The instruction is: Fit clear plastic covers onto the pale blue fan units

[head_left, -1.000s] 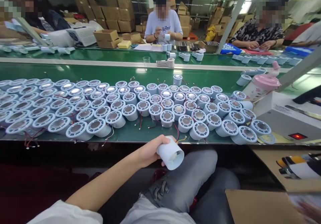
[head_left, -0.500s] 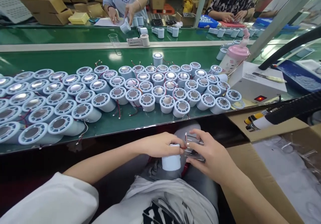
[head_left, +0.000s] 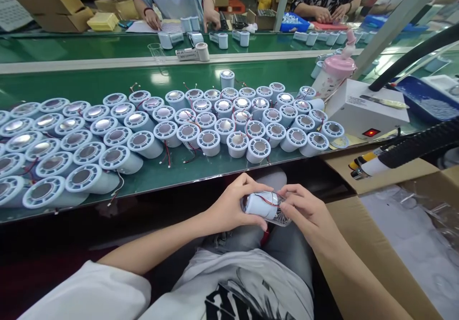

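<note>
My left hand [head_left: 233, 203] is wrapped round a light blue cylindrical housing [head_left: 261, 206], which lies on its side above my lap. Thin red and dark wires [head_left: 266, 198] run along its upper side. At its right end is a clear plastic cover [head_left: 284, 220], with dark ribs showing inside; how far it reaches over the housing is hard to tell. The fingers of my right hand [head_left: 303, 212] close on that end, by the cover and the wires.
Rows of similar blue housings [head_left: 208, 140] stand on the green bench [head_left: 150, 174]. Right of them are a white box with a red lit switch [head_left: 371, 132], a pink-lidded cup [head_left: 339, 69] and an open carton of clear plastic parts [head_left: 405, 243]. Across the bench, two people work with their hands.
The blue housing has turned from upright to lying sideways and now meets the clear cover, which was apart in my right hand. The person opposite has set down a blue piece.
</note>
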Available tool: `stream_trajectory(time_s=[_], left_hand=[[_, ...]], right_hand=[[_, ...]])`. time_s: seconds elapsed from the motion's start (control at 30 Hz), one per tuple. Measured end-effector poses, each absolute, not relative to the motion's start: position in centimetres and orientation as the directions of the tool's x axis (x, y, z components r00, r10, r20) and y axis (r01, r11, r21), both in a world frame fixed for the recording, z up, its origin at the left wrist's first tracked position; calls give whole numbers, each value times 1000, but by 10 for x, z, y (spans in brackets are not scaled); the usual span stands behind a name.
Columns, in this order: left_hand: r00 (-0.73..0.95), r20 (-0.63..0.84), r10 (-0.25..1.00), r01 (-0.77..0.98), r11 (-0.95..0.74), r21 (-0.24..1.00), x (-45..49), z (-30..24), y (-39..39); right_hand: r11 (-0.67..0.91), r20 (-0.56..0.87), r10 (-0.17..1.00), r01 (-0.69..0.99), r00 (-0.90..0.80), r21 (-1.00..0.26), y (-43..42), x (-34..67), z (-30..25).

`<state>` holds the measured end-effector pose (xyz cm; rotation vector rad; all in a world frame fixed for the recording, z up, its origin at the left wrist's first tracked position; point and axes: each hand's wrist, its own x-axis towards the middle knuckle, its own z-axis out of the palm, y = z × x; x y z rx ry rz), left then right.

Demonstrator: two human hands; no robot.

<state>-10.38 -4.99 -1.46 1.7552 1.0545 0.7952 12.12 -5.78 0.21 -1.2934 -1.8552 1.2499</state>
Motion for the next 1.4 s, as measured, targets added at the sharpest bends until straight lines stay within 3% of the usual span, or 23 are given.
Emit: stream_trajectory(time_s=[0.13,0.27,0.33,0.4,0.47,0.57,0.83,1.4], left_hand=[[539,95,837,222,-250,943,-102,-23,-47],[612,-33,790,89,-27,996,-101,-16,-47],[594,-100,799,23,108,994,-101,-12,-48],[556,-147,818,-54,212,976,-101,-10,-50],[543,-187,819,-84,275,958,-103,-10,-51],[568,-199,799,-47,272,961,-106,-8,-51],[599,-18,801,-25,42,999,-108,-1,-52],[615,44,787,57,-100,993,-110,4,-51]], right_hand=[[-47,-122,951,254,-285,-966,-51,124,6],[-202,-202,942,30,-268,-979,-45,127,4],[-119,-119,938,21,-325,-993,-47,129,1],[113,52,915,129,-399,-985,-51,130,-2],[353,206,864,260,-459,-899,-56,132,-4],[463,277,830,322,-485,-826,-61,136,-7],[157,58,872,166,-487,-974,-62,137,-3],[-283,-221,846,-57,-484,-957,-59,134,-4]])
